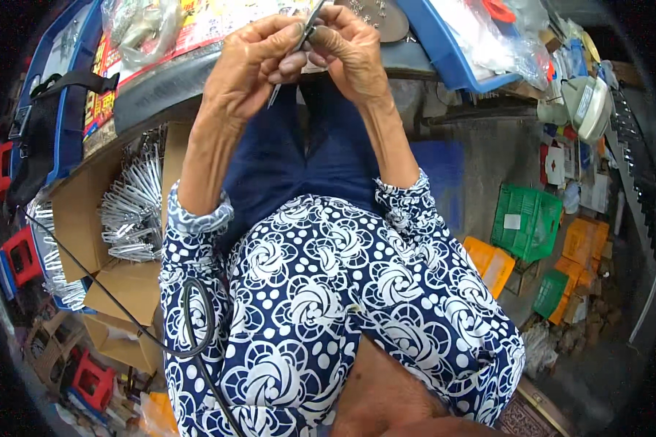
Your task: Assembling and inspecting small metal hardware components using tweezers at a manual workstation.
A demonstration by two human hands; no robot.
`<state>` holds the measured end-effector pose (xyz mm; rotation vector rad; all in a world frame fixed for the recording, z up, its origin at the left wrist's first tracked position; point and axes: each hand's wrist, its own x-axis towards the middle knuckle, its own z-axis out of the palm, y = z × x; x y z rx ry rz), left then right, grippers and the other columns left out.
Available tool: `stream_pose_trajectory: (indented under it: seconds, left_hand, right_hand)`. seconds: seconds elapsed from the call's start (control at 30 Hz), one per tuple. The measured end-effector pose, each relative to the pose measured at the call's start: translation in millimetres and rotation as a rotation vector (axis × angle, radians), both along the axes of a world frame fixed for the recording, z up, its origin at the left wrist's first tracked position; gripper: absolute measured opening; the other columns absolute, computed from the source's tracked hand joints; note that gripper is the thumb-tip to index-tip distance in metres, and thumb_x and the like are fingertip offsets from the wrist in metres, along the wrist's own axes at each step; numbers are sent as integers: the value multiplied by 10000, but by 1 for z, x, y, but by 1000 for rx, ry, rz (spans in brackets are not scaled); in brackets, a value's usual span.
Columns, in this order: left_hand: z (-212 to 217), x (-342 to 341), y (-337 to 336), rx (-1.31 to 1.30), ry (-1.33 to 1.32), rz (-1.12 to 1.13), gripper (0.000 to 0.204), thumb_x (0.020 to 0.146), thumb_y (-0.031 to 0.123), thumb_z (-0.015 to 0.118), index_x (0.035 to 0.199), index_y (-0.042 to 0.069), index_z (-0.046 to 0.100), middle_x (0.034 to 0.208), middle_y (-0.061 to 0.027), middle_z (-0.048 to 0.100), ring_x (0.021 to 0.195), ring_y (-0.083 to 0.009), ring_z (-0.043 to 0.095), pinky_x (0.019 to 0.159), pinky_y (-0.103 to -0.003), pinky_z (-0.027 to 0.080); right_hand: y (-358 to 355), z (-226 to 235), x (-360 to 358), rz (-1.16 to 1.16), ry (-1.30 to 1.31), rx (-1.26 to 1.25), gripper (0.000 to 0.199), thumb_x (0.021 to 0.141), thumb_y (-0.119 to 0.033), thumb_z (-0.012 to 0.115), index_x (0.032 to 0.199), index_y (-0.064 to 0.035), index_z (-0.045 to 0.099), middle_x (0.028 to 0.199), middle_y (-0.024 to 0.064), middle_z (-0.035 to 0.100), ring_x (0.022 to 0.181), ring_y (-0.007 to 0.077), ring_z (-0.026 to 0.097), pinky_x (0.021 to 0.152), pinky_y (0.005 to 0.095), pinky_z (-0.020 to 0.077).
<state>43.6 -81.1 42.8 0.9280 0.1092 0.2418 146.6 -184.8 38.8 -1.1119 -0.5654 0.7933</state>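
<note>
Both hands meet over the table's near edge, at the top middle of the view. A slim grey metal strip (312,22) slants between them, its thin lower end poking out below the fingers. My left hand (251,62) pinches it with thumb and fingers curled in. From the other side, my right hand (353,58) closes its thumb and forefinger on the same strip. The fingers cover its middle, so its exact kind cannot be made out. Just beyond my right hand lies a round dish (390,28) with small metal pieces in and around it.
Left of my left forearm, a cardboard box (80,226) holds many slim metal parts (135,207). Blue trays stand on the left (69,109) and right (444,54), the right one with plastic bags. A black cable (116,298) crosses my left side. A green crate (525,222) stands right.
</note>
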Motion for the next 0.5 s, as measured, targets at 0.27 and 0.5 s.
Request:
stream_pose_trajectory:
  seconds: [0.27,0.5]
  left_hand:
    - [-28,13,10,-76,55,68,134,792,118,556,807,-14,545,631,-24,495,494,-68,431,398,-151,287]
    - [-39,17,23,-147,106,73,115,785,122,560,784,8,541,632,-20,501,481,-55,410,396,-153,274]
  right_hand:
    - [8,-40,15,68,-57,116,188,754,-87,606,885,7,508,697,33,551,533,38,459,448,150,332]
    - [22,-42,17,21,-65,-13,171,718,-105,645,803,0,539,595,-9,520,472,19,428,387,147,312]
